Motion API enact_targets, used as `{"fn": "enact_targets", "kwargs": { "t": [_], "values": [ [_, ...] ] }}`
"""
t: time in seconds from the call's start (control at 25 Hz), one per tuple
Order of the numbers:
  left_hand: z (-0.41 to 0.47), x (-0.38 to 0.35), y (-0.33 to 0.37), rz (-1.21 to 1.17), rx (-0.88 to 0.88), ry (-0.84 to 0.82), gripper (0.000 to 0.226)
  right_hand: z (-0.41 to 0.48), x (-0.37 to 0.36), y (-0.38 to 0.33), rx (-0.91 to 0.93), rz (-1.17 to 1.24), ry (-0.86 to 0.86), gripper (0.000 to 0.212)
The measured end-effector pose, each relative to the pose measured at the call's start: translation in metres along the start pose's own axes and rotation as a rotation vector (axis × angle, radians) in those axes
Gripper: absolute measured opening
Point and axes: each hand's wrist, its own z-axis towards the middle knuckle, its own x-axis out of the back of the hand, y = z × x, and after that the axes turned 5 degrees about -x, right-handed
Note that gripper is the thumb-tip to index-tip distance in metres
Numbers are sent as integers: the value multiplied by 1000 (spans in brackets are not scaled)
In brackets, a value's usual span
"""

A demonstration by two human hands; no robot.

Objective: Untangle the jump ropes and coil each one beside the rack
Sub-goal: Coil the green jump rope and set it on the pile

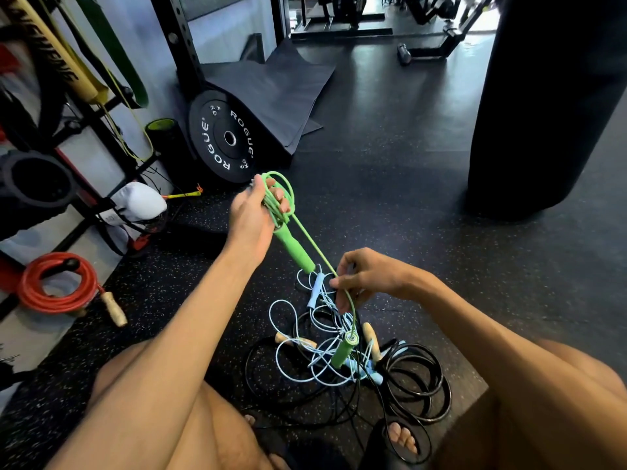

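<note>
Above the tangle [325, 361] on the floor [390, 184], my left hand [252, 215] grips the green rope [314, 245], coils and 1 handle [293, 247] together so loops hold. My right hand [366, 278] pinches it lower, likely to guide slack.

Room inventory, as I read it from my feed:

- Floor [390, 184]: black rubber with pale speckles, and I note a sheen from bright daylight at the far end.
- Wall [217, 32]: pale, on the left.
- Storage rack [84, 110]: black bars against that wall, with green bands [112, 52] hanging over it.
- Steel upright [179, 45]: black and perforated.
- Bumper plate [225, 139]: black, lettered ROGUE, leaning near the upright's foot.
- Foam roller [161, 125]: black with a yellow-green end, just beside the plate.
- Mats [271, 86]: black sheets slumped behind the plate.
- Punching bag [543, 96]: black, on the right.
- Machine frames [339, 25]: far back, with a small grey weight [403, 54] on the floor near them.
</note>
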Motion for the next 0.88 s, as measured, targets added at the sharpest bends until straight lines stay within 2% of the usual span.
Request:
{"fn": "enact_targets", "kwargs": {
  "t": [0.08, 0.16, 0.32, 0.44, 0.6, 0.68, 0.88],
  "values": [
    [3, 4, -4, 159, -117, 86, 25, 0, -4, -1, 27, -11, -43, 14],
    [4, 6, -9, 395, -214, 99, 23, 3, -6, -3, 103, -54, -38, 10],
    [1, 10, -15, 844, -285, -34, 24, 7, -6, -14, 312, -185, 75, 12],
    [-6, 9, -17, 1040, -183, -183, 28, 7, -1, -24, 413, -168, 229, 13],
    [-17, 6, -13, 935, 61, -362, 37, 20, 11, -37, 465, -119, 456, 10],
    [-19, 12, -9, 862, 160, -398, 41, 34, 14, -44, 468, -100, 512, 9],
    [-13, 38, -1, 657, 321, -360, 48, 80, -2, -52, 492, -104, 465, 15]
  ]
}}
